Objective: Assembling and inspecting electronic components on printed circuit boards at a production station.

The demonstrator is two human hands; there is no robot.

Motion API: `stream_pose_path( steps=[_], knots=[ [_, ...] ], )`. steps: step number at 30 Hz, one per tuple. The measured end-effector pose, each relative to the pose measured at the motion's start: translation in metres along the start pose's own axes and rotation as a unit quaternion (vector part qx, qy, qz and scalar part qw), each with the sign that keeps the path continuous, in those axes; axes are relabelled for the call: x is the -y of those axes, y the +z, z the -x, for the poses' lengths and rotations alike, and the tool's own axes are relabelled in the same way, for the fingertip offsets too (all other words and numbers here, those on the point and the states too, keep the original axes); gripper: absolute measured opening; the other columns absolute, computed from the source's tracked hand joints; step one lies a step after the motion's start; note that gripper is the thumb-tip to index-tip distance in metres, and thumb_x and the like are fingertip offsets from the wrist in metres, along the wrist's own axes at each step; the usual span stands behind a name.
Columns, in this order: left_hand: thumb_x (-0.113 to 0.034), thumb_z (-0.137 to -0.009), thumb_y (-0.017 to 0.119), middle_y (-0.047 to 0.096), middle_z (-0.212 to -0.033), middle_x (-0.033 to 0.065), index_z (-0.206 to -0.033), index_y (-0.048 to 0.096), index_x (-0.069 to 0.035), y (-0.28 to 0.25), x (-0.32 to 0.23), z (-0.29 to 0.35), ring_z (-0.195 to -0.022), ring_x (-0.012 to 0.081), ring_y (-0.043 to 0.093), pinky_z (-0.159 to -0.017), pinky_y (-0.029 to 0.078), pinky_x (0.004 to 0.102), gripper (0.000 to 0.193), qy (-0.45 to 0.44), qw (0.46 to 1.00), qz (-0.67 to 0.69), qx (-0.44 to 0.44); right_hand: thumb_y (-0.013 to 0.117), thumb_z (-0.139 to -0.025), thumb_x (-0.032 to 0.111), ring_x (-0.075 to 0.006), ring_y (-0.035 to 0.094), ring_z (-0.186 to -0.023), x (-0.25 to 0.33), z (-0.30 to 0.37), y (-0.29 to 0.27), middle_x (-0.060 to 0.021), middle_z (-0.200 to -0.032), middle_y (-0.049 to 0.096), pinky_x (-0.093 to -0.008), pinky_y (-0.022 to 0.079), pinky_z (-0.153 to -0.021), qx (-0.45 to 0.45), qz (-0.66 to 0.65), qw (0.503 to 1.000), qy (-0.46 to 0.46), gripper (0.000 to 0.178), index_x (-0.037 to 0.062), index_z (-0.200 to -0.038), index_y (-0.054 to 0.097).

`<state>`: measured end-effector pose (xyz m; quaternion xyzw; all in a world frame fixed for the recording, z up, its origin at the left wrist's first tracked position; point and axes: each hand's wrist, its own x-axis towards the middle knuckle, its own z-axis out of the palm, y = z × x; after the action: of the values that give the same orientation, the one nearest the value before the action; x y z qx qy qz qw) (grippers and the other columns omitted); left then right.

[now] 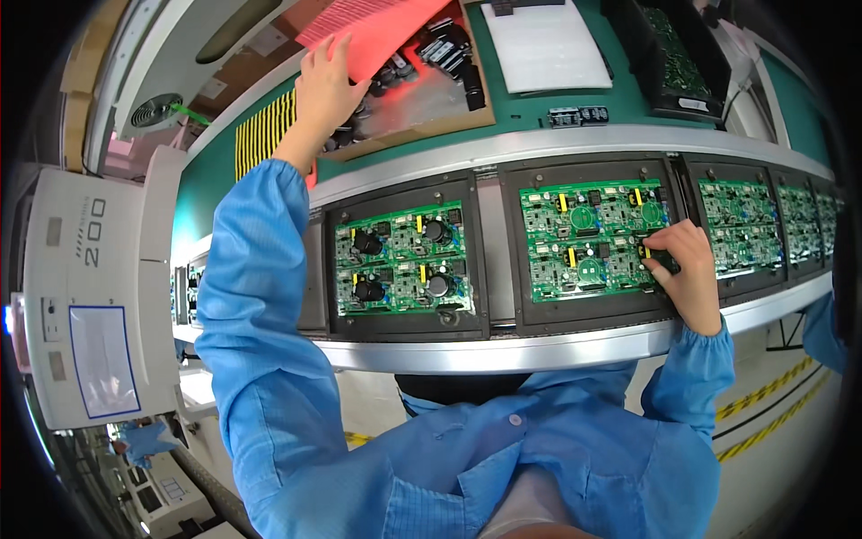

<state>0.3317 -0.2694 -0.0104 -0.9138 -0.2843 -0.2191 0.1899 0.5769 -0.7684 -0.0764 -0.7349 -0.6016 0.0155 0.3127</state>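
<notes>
My left hand [328, 94] reaches over the cardboard box [413, 139] at the back and grips the edge of a red-pink sheet [382, 36], tilted up above it. Loose black cylindrical capacitors [444, 49] lie inside, partly hidden by the sheet. My right hand [690, 274] pinches a black capacitor [665, 260] at the lower right corner of a green circuit board panel [557, 247] in a dark carrier frame; fingers hide part of that corner. Left of it, another panel [401, 260] carries several upright black capacitors.
More framed panels [741, 216] continue along the rail to the right. Behind stand a white pad [548, 45], a few loose capacitors [579, 116] and a black bin [673, 58] of green parts. A white machine [94, 296] stands at the left; a metal rail [503, 354] edges the front.
</notes>
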Motion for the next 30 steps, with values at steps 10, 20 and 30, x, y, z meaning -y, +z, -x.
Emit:
stream_pose_path(
  steps=[10,20,30],
  knots=[
    [-0.013,-0.094,0.059,0.064,-0.130,0.0216,-0.135,0.060,-0.004,0.079,0.039,-0.114,-0.119,0.0429,0.060,-0.100,0.051,0.0487,0.042,0.087,0.989,0.099,-0.062,0.073,-0.082,-0.002,-0.0305,0.062,-0.091,-0.007,-0.004,-0.007,-0.0124,-0.097,0.067,-0.0372,0.049,-0.080,-0.077,-0.048,0.995,0.034,0.013,-0.0005,-0.094,0.069],
    [-0.007,-0.092,0.060,0.064,-0.128,0.0178,-0.128,0.061,-0.008,0.053,-0.008,-0.108,-0.120,0.0383,0.059,-0.101,0.049,0.0466,0.036,0.158,0.968,0.156,-0.113,0.072,-0.082,-0.003,-0.0307,0.064,-0.085,0.012,-0.011,-0.022,-0.0122,-0.091,0.067,-0.0381,0.050,-0.075,-0.077,-0.013,0.997,-0.003,0.014,0.0012,-0.095,0.070],
    [-0.005,-0.085,0.071,0.064,-0.118,0.0065,-0.124,0.070,-0.016,0.030,-0.021,-0.029,-0.116,0.0307,0.060,-0.098,0.051,0.0429,0.041,0.164,0.971,0.149,0.089,0.072,-0.088,0.013,-0.0346,0.065,-0.101,0.076,-0.269,0.055,-0.0129,-0.106,0.069,-0.0439,0.053,-0.088,0.038,-0.012,0.976,-0.212,0.026,0.0045,-0.113,0.068]
  ],
)
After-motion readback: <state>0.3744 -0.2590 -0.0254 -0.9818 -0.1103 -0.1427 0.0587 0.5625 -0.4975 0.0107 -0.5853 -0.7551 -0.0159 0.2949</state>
